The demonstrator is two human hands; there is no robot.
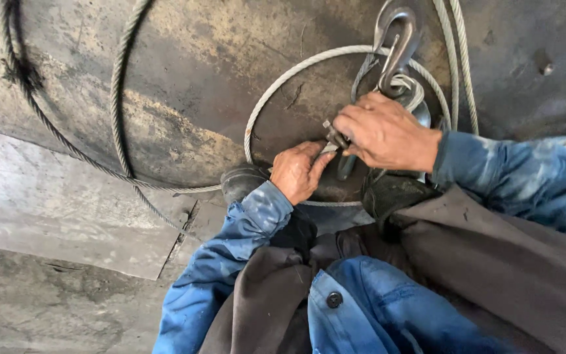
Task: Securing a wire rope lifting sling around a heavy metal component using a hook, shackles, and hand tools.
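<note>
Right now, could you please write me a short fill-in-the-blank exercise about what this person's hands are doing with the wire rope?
1. Both hands meet on a small metal ____ on the wire rope.
2. Above the right hand lies a large steel ____.
3. The left hand comes out of a ____ sleeve.
4. The rope lies in a ____ on the steel floor.

Missing words: clamp; hook; blue; loop

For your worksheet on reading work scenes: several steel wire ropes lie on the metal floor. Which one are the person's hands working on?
The pale grey wire rope coiled in a loop beside the steel hook; both hands grip its end. The darker frayed rope lies untouched, far left.
</note>
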